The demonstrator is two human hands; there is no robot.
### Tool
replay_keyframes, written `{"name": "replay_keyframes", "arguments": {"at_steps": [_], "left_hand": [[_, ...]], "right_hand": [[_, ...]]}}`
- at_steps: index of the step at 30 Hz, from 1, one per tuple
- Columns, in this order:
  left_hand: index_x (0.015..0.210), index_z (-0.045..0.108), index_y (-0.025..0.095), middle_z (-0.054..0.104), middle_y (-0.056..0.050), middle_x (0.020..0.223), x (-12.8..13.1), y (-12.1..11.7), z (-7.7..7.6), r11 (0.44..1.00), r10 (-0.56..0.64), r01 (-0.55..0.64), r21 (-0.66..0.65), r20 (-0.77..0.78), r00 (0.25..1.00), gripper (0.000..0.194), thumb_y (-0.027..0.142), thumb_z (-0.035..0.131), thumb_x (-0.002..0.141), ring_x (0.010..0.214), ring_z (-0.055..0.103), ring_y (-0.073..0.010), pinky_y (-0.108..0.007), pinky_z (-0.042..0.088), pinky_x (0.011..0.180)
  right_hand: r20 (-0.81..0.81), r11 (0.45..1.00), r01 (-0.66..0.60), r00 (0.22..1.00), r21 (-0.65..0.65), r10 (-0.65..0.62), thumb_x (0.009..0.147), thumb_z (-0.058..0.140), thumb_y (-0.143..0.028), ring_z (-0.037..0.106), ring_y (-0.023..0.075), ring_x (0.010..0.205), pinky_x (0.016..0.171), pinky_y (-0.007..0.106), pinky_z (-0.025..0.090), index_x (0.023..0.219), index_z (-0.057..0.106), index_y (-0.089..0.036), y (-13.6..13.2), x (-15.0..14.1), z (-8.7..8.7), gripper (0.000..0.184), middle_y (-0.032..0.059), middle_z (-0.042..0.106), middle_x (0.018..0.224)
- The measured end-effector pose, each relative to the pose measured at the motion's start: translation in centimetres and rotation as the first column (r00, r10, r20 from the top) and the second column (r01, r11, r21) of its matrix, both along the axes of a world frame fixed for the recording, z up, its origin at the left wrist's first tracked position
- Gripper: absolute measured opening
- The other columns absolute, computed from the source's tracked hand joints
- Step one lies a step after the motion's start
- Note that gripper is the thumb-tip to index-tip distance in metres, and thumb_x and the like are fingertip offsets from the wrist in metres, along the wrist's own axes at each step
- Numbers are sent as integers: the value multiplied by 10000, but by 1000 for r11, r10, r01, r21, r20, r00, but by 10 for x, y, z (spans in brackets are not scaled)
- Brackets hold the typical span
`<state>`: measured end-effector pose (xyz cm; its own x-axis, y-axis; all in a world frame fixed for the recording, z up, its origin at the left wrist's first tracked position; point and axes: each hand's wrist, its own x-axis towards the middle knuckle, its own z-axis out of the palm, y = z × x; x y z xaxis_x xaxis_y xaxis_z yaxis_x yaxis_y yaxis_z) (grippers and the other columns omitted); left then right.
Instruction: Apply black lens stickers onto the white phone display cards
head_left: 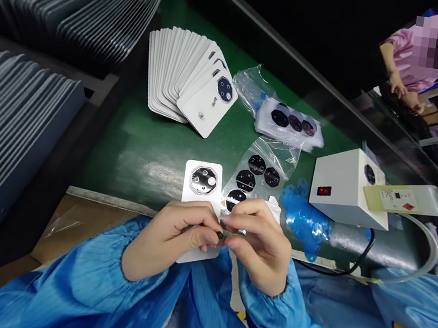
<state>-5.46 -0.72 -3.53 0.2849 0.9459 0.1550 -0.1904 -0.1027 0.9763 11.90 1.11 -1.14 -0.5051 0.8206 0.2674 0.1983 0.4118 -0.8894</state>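
Observation:
My left hand point(178, 228) and my right hand point(261, 239) meet in front of me with fingertips pinched. Between them is a small dark piece point(221, 235), mostly hidden by the fingers; its kind cannot be made out. Under my hands lies a white phone back panel point(200, 198) with a shiny black octagonal camera plate point(203, 180) at its upper end. Just beyond my right hand, several black octagonal lens plates point(246, 180) lie on a clear zip bag point(280, 158).
A fanned stack of white panels point(169, 77) stands behind. A wrapped pack of plates point(289, 122), blue film scraps point(304, 218) and a white box with a red switch point(338, 174) are rightward. Racks of dark trays point(7, 147) fill the left. Another person point(414, 55) works across.

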Motion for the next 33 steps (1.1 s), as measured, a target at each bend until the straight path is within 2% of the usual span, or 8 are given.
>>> {"name": "replay_keyframes", "arguments": {"at_steps": [3,8,13,17,20,24,31,33], "left_hand": [[604,573,147,542,18,588,2,0,-1,1000,-20,20,-18,-7,1000,392,384,466,897,568,523,-81,-194,408,538],[704,588,150,550,3,634,4,0,-7,999,2,-2,-44,-5,1000,475,447,301,937,590,523,-98,-226,412,561],[667,551,155,492,20,634,6,-2,-9,998,62,-63,-1,-75,995,341,411,486,884,610,461,-101,-239,345,554],[689,535,170,486,30,653,6,-2,-10,995,92,-90,34,-92,991,274,284,444,921,630,460,-93,-228,349,578],[660,496,173,460,35,642,7,-1,-9,994,106,-101,49,-103,989,296,263,419,931,617,442,-88,-225,340,567],[625,435,170,404,35,626,11,-2,-8,993,112,-107,47,-119,987,325,236,386,940,593,396,-91,-237,314,539],[692,447,174,427,15,689,16,-3,-8,987,132,-122,102,-97,987,284,222,333,948,655,424,-111,-253,356,599],[715,456,176,440,14,702,15,-1,-8,985,117,-103,138,-99,988,253,217,349,941,670,437,-111,-247,371,612]], "right_hand": [[31,997,-5,1000,74,2,820,595,-169,561,126,790,653,271,502,1029,633,-239,-2,-4,3,224,31,552,889],[60,971,93,992,220,-108,793,581,-62,567,121,759,607,256,499,991,626,-212,-6,-9,2,252,29,568,844],[101,943,110,984,315,-148,775,584,-30,555,112,767,629,249,488,968,624,-168,-5,-11,1,240,34,574,836],[116,959,91,985,268,-126,799,599,-110,563,128,786,636,268,501,1040,608,-196,-5,-10,-2,256,40,575,877],[101,961,104,986,257,-134,784,636,-153,567,135,798,644,276,504,1034,602,-187,-4,-11,-4,255,44,578,884],[74,922,107,987,371,-144,757,629,-55,558,122,730,613,273,488,912,600,-148,-2,-15,-6,183,41,597,817],[82,799,133,972,587,-222,754,562,0,529,146,688,562,312,468,908,587,-95,-2,-19,-5,183,78,588,765],[81,796,140,970,589,-231,755,551,5,520,141,689,575,313,465,917,583,-98,-2,-19,-5,195,73,581,771]]}}
